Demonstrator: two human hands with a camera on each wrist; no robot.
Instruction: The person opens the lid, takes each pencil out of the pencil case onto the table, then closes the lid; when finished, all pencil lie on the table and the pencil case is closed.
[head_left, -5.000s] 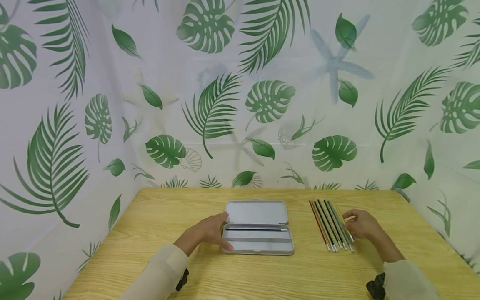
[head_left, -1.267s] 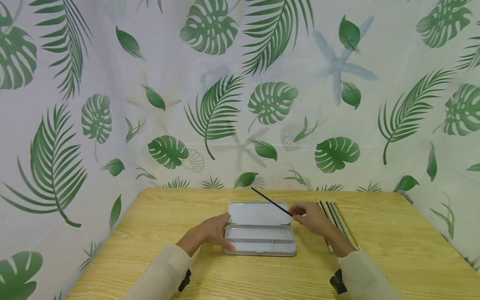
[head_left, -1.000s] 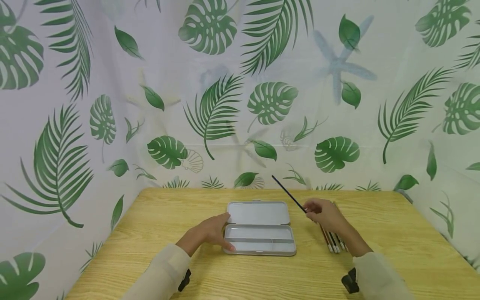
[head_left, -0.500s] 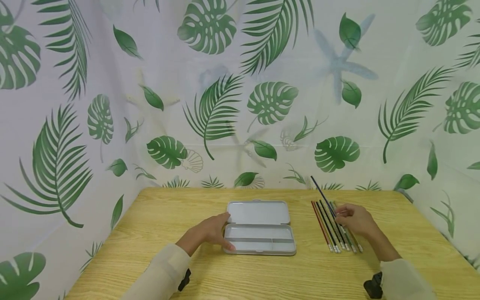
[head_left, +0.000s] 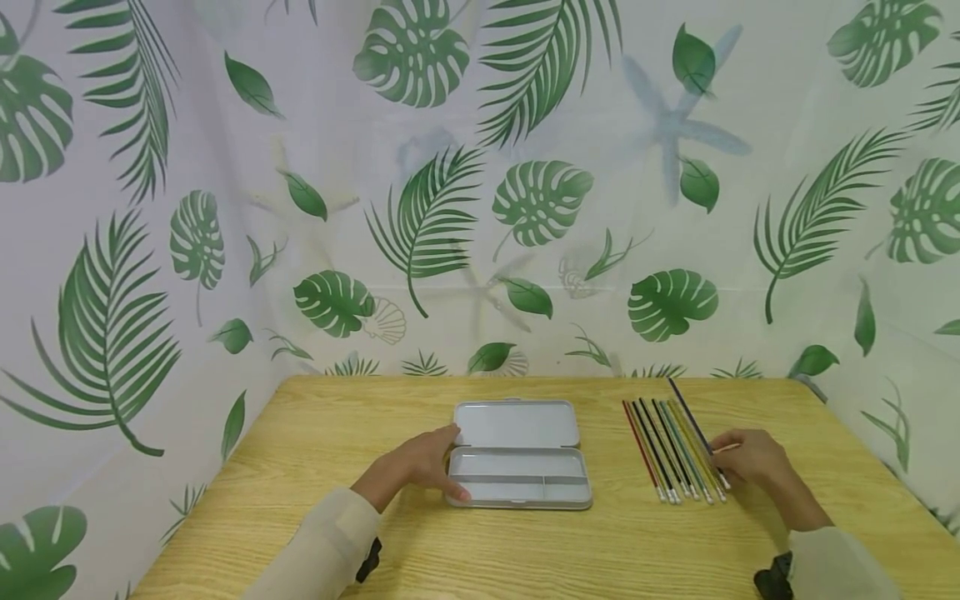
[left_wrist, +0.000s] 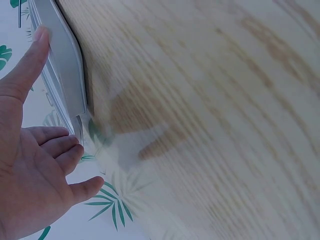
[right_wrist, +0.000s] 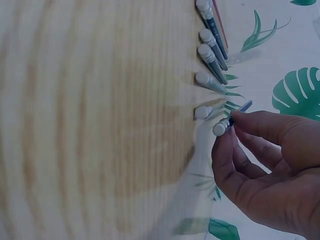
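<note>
My right hand (head_left: pixel 752 458) pinches a dark blue pencil (head_left: pixel 690 417) with a white eraser end, at the right side of a row of pencils. In the right wrist view, thumb and fingertips hold the pencil just above its eraser (right_wrist: pixel 220 128). The other pencils (head_left: pixel 662 446), red, black, green and yellow, lie side by side on the table, erasers toward me. My left hand (head_left: pixel 423 462) rests at the left edge of an open white pencil case (head_left: pixel 517 504), thumb on its front corner and fingers by the hinge. The left wrist view shows the case's side (left_wrist: pixel 67 65) beside the thumb.
The case has a long back compartment (head_left: pixel 517 462) and two front ones, all bare, with its lid (head_left: pixel 517 423) laid back behind. A wooden table (head_left: pixel 375 550) carries everything. Leaf-printed cloth (head_left: pixel 450 333) hangs behind and at the sides.
The dark blue pencil was lifted from the case's back compartment and carried by my right hand to the right, over the row to its right side. The left hand stays at the case.
</note>
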